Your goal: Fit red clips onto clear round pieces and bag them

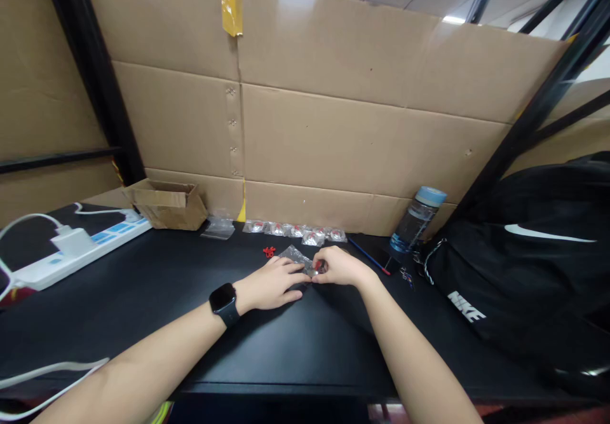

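A small clear plastic bag (294, 254) lies on the black table in front of me. My left hand (277, 284), with a dark watch on its wrist, rests on the bag with its fingers stretched out. At the bag's right end, my right hand (338, 266) pinches a small round item (318, 269) that looks silvery and red. Fingers cover part of it, so I cannot tell its kind or whether it is inside the bag. Just beyond my left hand are small red pieces (269, 252). Several bagged round items with red centres (312, 237) line the table's back.
An open cardboard box (166, 205) and flat clear bags (218, 227) sit at the back left, near a white power strip (81, 249). Rightward are a blue pen-like stick (366, 252), a water bottle (417, 220) and a black backpack (534, 271). Cardboard walls (324, 125) stand behind.
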Demonstrator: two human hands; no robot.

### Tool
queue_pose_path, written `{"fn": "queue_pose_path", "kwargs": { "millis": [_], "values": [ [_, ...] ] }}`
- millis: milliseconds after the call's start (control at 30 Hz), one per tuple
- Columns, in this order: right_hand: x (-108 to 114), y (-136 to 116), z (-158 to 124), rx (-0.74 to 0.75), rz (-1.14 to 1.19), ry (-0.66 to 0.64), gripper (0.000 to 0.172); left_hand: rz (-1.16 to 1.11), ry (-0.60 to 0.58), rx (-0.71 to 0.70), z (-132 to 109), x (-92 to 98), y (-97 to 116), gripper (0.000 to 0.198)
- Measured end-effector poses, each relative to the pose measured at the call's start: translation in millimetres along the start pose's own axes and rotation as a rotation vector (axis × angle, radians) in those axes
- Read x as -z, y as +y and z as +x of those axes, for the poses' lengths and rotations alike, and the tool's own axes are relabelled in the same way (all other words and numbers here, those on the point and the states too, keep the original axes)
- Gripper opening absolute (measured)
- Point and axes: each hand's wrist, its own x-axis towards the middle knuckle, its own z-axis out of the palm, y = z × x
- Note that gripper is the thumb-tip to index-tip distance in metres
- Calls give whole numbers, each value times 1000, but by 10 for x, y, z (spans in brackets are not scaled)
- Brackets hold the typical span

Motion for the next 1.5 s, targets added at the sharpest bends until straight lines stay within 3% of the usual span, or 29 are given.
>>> {"fn": "queue_pose_path", "kwargs": {
  "millis": [233, 400, 633, 867, 1033, 1167, 1367, 1500],
  "values": [
    [-31, -18, 9, -36, 0, -9, 26, -20, -53, -4, -22, 12, -49, 42],
    [-85, -54, 35, 43, -10, 48, 28, -44, -100, -47, -22, 49, -64, 40],
    [-114, -70, 24, 141, -19, 32, 25, -78, -80, -52, -37, 59, -68, 40],
    [-280, -74, 133, 119, 52, 240, 23, -45, -36, 18, -43, 36, -13, 41],
    [-300, -11, 141, 177, 136, 180, 33, -38, -69, 43, -41, 32, -4, 43],
    [-301, 23, 154, 118, 72, 243, 25, -51, -57, 43, -43, 13, -28, 43],
    [-377, 49, 246, -14, -140, 389, 28, -53, -85, 58, -32, 35, -12, 43],
    [-450, 54, 318, -3, -170, 428, 27, -62, -99, 50, -28, 88, 1, 43]
  ]
}}
